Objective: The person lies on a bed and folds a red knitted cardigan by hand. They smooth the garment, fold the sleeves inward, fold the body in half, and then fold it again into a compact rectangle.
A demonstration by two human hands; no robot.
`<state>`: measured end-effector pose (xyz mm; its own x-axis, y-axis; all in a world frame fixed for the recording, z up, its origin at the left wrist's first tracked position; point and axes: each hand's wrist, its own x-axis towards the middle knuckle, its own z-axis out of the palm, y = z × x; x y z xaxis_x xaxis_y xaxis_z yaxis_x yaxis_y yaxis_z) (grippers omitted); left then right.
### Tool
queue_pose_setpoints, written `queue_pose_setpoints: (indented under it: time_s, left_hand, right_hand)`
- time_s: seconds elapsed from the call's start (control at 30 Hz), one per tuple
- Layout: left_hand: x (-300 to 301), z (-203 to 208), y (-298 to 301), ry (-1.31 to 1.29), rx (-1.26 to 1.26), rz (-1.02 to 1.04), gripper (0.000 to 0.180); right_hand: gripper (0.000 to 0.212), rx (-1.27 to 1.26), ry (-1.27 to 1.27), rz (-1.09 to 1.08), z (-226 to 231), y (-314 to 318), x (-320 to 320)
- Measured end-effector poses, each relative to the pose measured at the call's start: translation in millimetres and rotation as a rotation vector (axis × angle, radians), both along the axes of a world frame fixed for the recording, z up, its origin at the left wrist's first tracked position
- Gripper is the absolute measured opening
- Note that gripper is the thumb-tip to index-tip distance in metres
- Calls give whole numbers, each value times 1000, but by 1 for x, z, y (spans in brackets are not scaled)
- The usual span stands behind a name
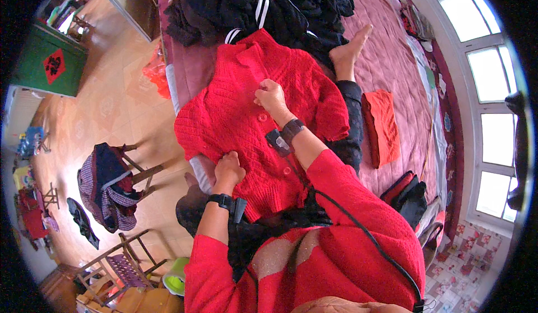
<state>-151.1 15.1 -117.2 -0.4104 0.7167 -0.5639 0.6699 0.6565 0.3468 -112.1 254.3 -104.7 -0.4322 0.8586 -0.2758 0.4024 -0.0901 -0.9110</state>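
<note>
A red knitted cardigan [232,114] lies spread out in front of me, collar away from me, partly over my legs. Pale buttons [263,118] run down its front. My left hand [230,170] is closed on the cardigan's left side, close to its lower part. Higher up, beside the button band, my right hand [272,97] has its fingers pinched together on the knit. What exactly lies between those fingertips is hidden. Each wrist wears a dark strap with a small device, and a black cable runs up my right arm.
Dark clothes with white stripes [260,7] are heaped at the bed's far end. A folded orange cloth [381,128] lies right of my leg on the pink quilt [381,49]. Left of the bed, a stool [147,174] carries clothing, near a chair frame [126,265]. Windows line the right wall.
</note>
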Motion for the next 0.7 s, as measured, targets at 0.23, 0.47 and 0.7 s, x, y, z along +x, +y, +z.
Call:
queue_pose_setpoints:
  time_s: [0.23,0.47,0.7]
  left_hand:
    - [0,0,-2,15,40,-21,37]
    - [0,-6,-4,0,86,-40,35]
    - [1,2,0,7,64,4,35]
  right_hand:
    - [28,89,-271,68,-5,11,3]
    - [29,399,-480,80,-4,7,5]
    - [35,433,-573,274,2,8,6]
